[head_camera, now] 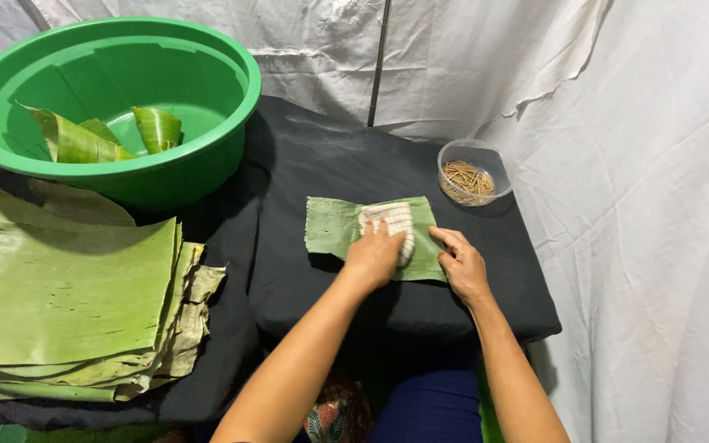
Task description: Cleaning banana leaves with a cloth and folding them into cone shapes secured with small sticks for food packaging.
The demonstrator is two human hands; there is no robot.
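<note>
A small rectangular piece of banana leaf (331, 226) lies flat on the black cloth-covered surface (330, 164). My left hand (375, 256) presses a white checked cloth (391, 220) onto the middle of the leaf, fingers closed over it. My right hand (461, 264) rests on the leaf's right edge with fingers spread, pinning it down.
A large green plastic basin (207, 156) at the back left holds rolled leaf pieces (84, 141). A stack of big banana leaves (59, 287) lies at the left. A small clear bowl of wooden picks (471, 174) stands behind the leaf. White sheeting hangs behind and to the right.
</note>
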